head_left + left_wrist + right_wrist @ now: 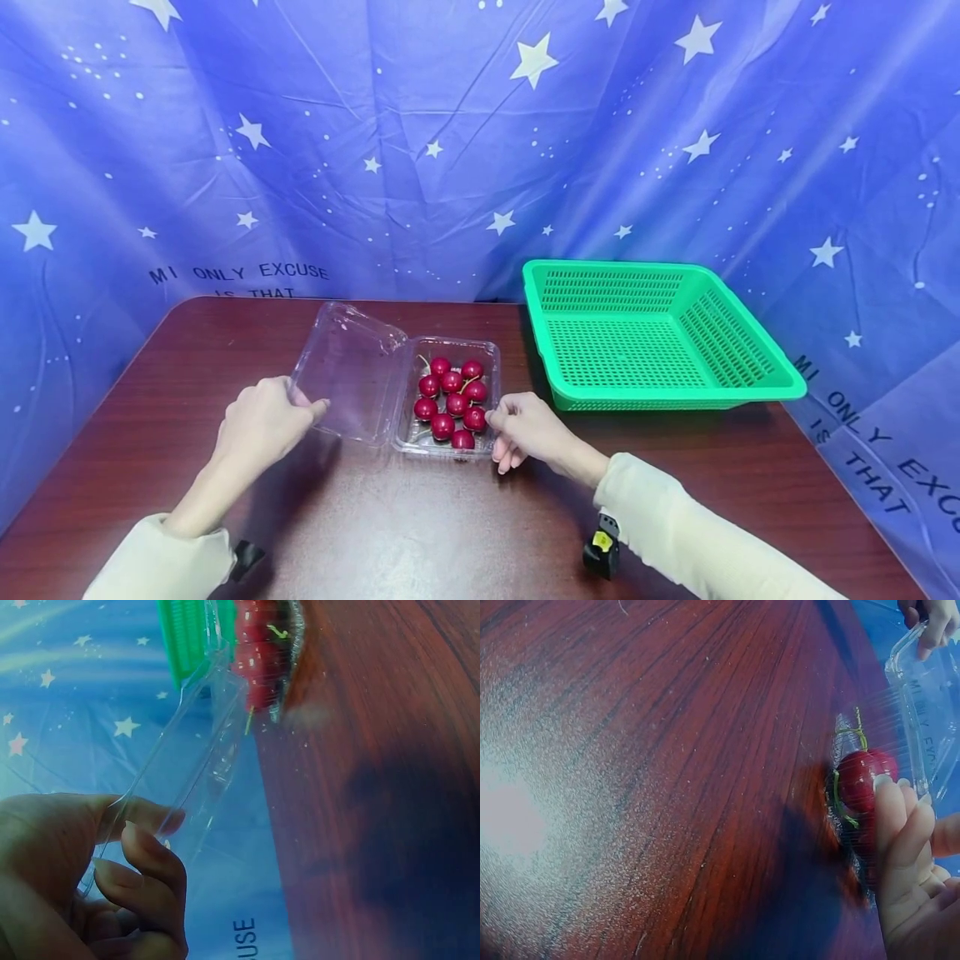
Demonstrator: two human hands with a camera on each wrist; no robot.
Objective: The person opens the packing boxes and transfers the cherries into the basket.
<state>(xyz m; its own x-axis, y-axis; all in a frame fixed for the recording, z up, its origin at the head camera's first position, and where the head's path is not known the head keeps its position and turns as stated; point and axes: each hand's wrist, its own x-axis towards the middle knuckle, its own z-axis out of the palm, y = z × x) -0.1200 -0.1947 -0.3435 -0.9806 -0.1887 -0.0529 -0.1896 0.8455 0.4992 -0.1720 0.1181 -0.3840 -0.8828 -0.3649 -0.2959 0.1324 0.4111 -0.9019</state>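
A clear plastic clamshell box point(447, 452) lies on the table with several red cherries point(457, 404) in its base, some with green stems. Its hinged lid point(352, 375) is raised and swung out to the left. My left hand point(266, 421) pinches the lid's outer edge between thumb and fingers, also seen close up in the left wrist view. At the right side of the base, my right hand point(528, 429) grips the rim. In the right wrist view its fingers point(900, 832) press along the outside of the wall, right beside the cherries.
A green plastic basket point(663, 393) with slotted walls stands at the back right of the brown wooden table point(420, 525). Behind the table hangs a blue curtain point(450, 125) with white stars. Small black devices are strapped at both wrists.
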